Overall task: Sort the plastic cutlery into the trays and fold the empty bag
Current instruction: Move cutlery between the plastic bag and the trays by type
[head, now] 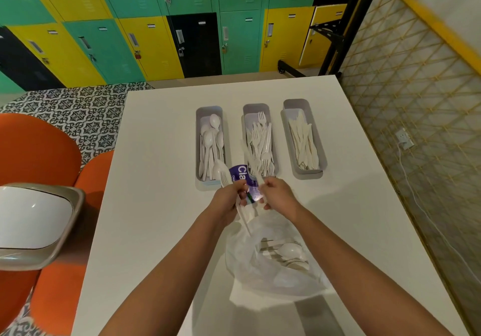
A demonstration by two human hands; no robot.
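- Three grey trays stand side by side on the far half of the white table (161,153): spoon tray (198,150) at left, fork tray (273,150) in the middle, knife tray (318,153) at right; all three are partly filled
- A clear plastic bag (260,265) lies on the near side of the table, just near of the hands, with white spoons (289,251) visible inside; sorting is judged unfinished
- A purple label card (240,173) shows between the spoon and fork trays, just beyond the hands
- Left hand (230,196) has its fingers curled around a bundle of white cutlery, one fork (224,176) standing up out of it
- Right hand (277,195) pinches a single white piece (257,176) by its handle; head end lies over the near end of the fork tray
- Handling judgement: pieces are light, thin, fairly stiff and smooth, so liable to slip or snap if bent; best taken at mid-handle
- Bag is judged limp and slippery; take hold at its edges once empty
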